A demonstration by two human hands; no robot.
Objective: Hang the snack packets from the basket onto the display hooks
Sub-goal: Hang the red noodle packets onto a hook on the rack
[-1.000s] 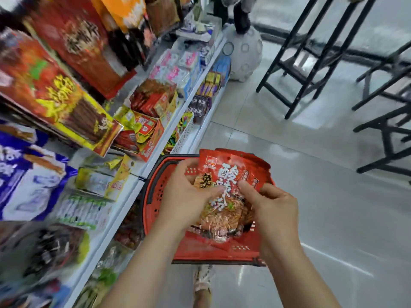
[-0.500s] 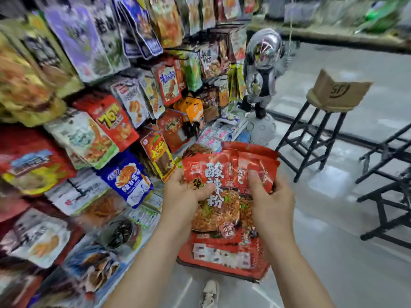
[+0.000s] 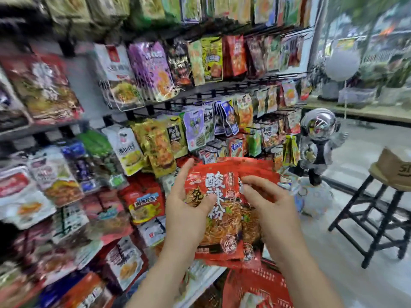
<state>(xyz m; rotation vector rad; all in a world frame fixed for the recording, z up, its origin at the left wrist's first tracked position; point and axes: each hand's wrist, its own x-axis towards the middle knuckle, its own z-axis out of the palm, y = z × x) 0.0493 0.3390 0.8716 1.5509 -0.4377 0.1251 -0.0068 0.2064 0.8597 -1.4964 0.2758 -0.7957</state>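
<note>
Red plastic basket [image 3: 255, 287] sits lowest in view, between the forearms. Both forearms reach forward and up, hands side by side. Left hand [image 3: 186, 210] grips the red snack packets [image 3: 222, 196] at their left edge: thumb pressed across the front, index finger straight up along the side, other fingers hidden behind. Right hand [image 3: 269, 207] holds the stack's upper right, fingers curled over the front face. Packets upright, slightly fanned, print facing camera, above the basket and just short of the rack. Beyond: display hooks [image 3: 266, 84] loaded with hanging packets, blurred. Far right: silver astronaut figure [image 3: 320, 138], black stool [image 3: 378, 207] carrying a cardboard box [image 3: 395, 170].
</note>
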